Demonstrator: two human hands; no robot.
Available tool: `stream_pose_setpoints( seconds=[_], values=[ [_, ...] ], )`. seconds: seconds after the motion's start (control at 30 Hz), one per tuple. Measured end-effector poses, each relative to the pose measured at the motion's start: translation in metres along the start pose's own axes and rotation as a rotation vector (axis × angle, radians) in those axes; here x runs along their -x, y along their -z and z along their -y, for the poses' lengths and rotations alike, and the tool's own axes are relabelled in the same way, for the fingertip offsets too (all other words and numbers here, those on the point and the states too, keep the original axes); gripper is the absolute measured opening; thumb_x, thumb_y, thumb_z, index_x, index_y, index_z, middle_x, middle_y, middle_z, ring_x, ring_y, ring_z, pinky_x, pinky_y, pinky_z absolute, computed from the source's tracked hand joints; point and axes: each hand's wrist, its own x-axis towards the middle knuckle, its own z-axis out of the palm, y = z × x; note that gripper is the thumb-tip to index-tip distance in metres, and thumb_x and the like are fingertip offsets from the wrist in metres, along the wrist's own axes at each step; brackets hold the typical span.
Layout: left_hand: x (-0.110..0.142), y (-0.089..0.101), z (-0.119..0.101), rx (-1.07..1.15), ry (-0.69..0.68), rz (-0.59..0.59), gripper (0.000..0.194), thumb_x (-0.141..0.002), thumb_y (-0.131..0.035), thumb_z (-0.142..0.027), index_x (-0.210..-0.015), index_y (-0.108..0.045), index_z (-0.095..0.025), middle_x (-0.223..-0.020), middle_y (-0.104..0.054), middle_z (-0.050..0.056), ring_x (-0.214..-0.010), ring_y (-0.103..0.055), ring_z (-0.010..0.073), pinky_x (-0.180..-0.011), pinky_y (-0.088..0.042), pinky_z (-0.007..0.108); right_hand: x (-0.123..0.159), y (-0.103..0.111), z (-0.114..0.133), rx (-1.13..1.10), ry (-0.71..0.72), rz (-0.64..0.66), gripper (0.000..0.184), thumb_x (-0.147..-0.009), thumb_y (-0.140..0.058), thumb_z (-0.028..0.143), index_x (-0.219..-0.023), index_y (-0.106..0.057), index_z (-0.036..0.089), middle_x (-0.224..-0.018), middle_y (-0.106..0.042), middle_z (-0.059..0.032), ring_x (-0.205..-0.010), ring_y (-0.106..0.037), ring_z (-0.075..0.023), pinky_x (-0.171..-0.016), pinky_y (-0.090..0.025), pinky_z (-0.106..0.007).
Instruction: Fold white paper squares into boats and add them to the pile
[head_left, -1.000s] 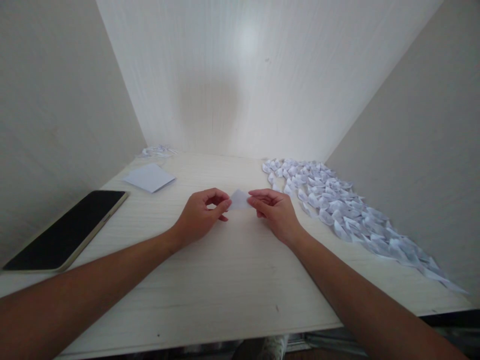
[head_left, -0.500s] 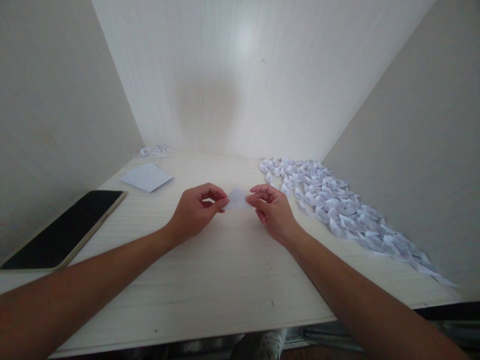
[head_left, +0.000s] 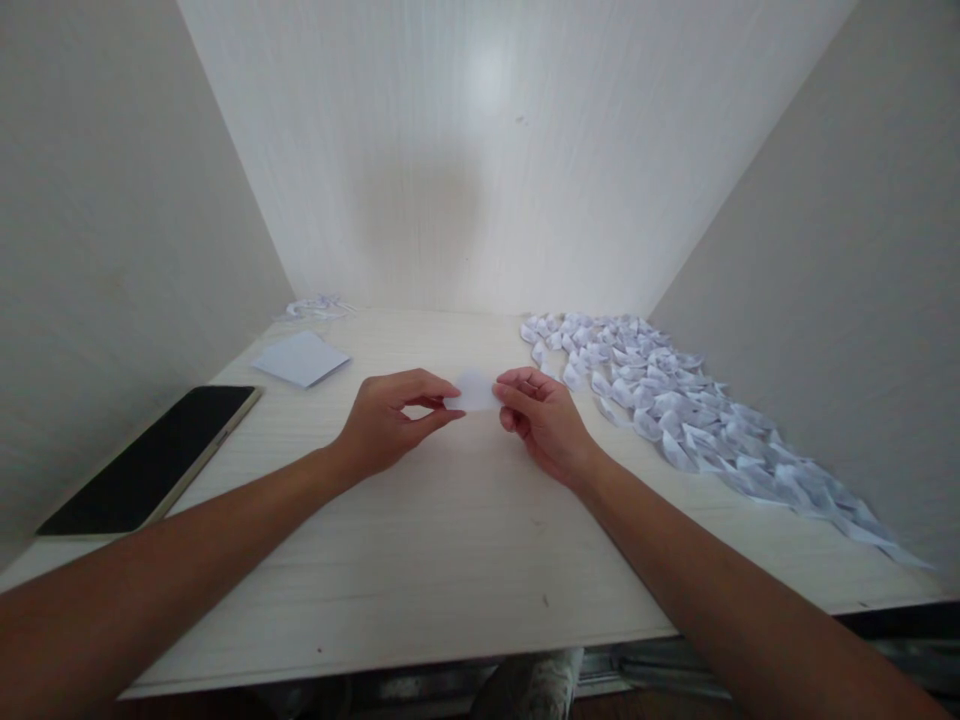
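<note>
A small white piece of paper (head_left: 475, 391) is held up over the middle of the table, between my two hands. My left hand (head_left: 396, 412) has its left edge, with the index finger at the paper and the thumb just below, a gap showing between them. On the other side, my right hand (head_left: 541, 415) pinches the right edge between thumb and index finger, its other fingers curled under. The paper looks pale and slightly blurred, so its folds cannot be made out.
A long heap of small folded white papers (head_left: 660, 390) runs along the right wall. At the left lie a stack of square white paper (head_left: 301, 358), a dark-screened phone or tablet (head_left: 154, 455) and thin white paper strips (head_left: 319, 306). The table's front edge (head_left: 405, 655) is near.
My left thumb has dropped away from the index finger and stretched out below the paper. My right fingers have shifted slightly at their edge. The view has tilted a little.
</note>
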Motion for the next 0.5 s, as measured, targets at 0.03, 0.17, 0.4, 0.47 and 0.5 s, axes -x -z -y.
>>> stream_pose_setpoints(
  seconds=[0.03, 0.17, 0.4, 0.47, 0.5],
  values=[
    [-0.0002, 0.0002, -0.0008, 0.006, 0.018, -0.02, 0.02, -0.08, -0.08, -0.036, -0.091, -0.079, -0.02, -0.091, -0.078, 0.007, -0.075, -0.071, 0.0164, -0.074, -0.064, 0.028, 0.0002, 0.0002, 0.0015, -0.028, -0.015, 0.015, 0.022, -0.065, -0.082, 0.027, -0.082, -0.069, 0.019, -0.063, -0.063, 0.0049, -0.051, -0.061, -0.0094, -0.047, -0.04, -0.02],
    [-0.0006, -0.0005, -0.0031, 0.062, 0.09, -0.081, 0.019, -0.079, -0.08, -0.036, -0.09, -0.08, -0.02, -0.091, -0.079, 0.006, -0.079, -0.072, 0.0174, -0.073, -0.064, 0.028, -0.0001, 0.0023, 0.0056, -0.044, 0.021, 0.071, 0.019, -0.066, -0.073, 0.021, -0.085, -0.074, 0.02, -0.07, -0.068, 0.002, -0.064, -0.073, -0.015, -0.056, -0.047, -0.023],
    [-0.0003, -0.002, -0.0008, 0.166, 0.173, -0.135, 0.021, -0.077, -0.082, -0.037, -0.089, -0.08, -0.019, -0.091, -0.079, 0.007, -0.078, -0.074, 0.0189, -0.073, -0.065, 0.031, 0.0009, 0.0045, 0.0025, 0.39, 0.271, 0.098, 0.026, -0.068, -0.085, 0.029, -0.092, -0.08, 0.022, -0.067, -0.072, 0.0002, -0.057, -0.064, -0.0136, -0.053, -0.045, -0.027],
    [-0.0005, -0.0016, -0.0009, 0.18, 0.166, -0.133, 0.019, -0.077, -0.083, -0.035, -0.088, -0.081, -0.019, -0.091, -0.079, 0.007, -0.077, -0.073, 0.0184, -0.071, -0.065, 0.03, 0.001, 0.0046, 0.0013, 0.447, 0.329, 0.073, 0.024, -0.069, -0.087, 0.031, -0.09, -0.081, 0.023, -0.069, -0.073, -0.0002, -0.058, -0.062, -0.0132, -0.054, -0.046, -0.027],
    [-0.0007, -0.0014, -0.0013, 0.179, 0.16, -0.13, 0.018, -0.077, -0.083, -0.033, -0.087, -0.081, -0.019, -0.091, -0.079, 0.006, -0.076, -0.073, 0.0181, -0.07, -0.065, 0.029, 0.001, 0.0046, 0.0007, 0.453, 0.359, 0.067, 0.02, -0.071, -0.085, 0.032, -0.089, -0.081, 0.023, -0.072, -0.074, -0.0009, -0.061, -0.064, -0.0138, -0.055, -0.047, -0.027]
  ],
)
